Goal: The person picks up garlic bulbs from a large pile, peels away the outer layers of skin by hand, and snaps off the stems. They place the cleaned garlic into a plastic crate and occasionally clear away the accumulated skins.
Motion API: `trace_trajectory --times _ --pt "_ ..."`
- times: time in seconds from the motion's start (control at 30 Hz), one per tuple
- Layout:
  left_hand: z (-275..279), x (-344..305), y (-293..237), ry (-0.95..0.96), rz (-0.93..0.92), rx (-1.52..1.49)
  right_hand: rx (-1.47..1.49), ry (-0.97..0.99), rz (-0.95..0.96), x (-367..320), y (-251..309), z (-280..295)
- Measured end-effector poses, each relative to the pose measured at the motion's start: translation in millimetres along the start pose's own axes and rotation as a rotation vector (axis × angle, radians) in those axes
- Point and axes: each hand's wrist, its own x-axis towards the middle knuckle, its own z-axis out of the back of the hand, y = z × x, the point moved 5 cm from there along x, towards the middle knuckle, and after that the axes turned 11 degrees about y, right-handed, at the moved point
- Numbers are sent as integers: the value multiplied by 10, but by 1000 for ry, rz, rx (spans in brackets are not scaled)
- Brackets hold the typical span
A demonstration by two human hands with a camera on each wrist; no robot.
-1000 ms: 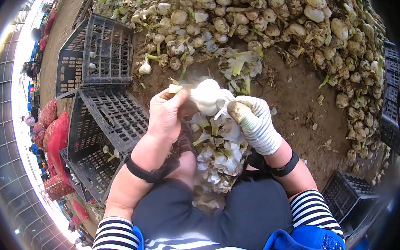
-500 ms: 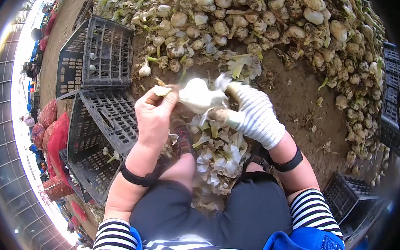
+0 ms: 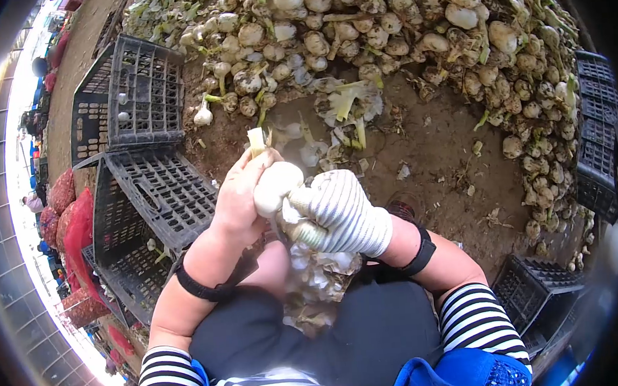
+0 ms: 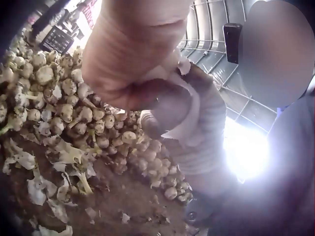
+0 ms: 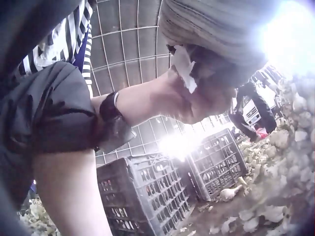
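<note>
Currently: both forearms [image 3: 208, 265] bend forward and inward over dark cloth shorts [image 3: 389, 321]. Bare left hand [image 3: 238, 200], fingers curled, grasps a round white garlic bulb [image 3: 278, 187] by its pale, stubby stem [image 3: 256, 140]. Right hand [image 3: 338, 212], in a white-and-grey striped knit glove, is clenched on loose white papery skin [image 3: 291, 212] at the bulb's near right. Bulb lies between hands, right of black plastic lattice crates [image 3: 166, 193]. Left wrist view adds the person's blurred head [image 4: 278, 54], outside the head view.

Left grip [image 3: 238, 200] bare, curled — right grip [image 3: 345, 212] gloved, curled — forearms [image 3: 211, 261] angled inward.
</note>
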Motion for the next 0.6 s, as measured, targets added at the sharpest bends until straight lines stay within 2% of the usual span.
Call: trace_trajectory --times 0.13,0.2,0.23,0.27,0.33,0.4,0.47,0.53,0.57,0.6 --pt "49 -34 24 118 133 -146 83 -36 67 4 56 -1" --pt "97 -115 -46 185 186 -220 166 36 245 35 198 -1" --pt "145 -204 -240 131 39 -75 143 181 212 58 191 -7" --pt "208 -342 -450 72 -105 67 75 177 216 88 131 35" --pt "617 -776 -964 -204 -232 231 447 -73 -13 68 -455 -42" --pt "763 -1352 -1514 -424 -468 1935 56 28 -348 137 -1064 100" --pt "1398 -1763 -1732 -787 75 1473 -429 250 -636 257 -1629 203" --pt "998 -1828 -1650 -814 -12 2295 -529 212 -705 387 -2067 222" --pt "947 -1800 -1612 -769 -61 2145 -535 207 -702 392 -2090 202" --pt "801 -1711 -1558 -711 -146 2031 -397 309 -816 344 -2164 117"
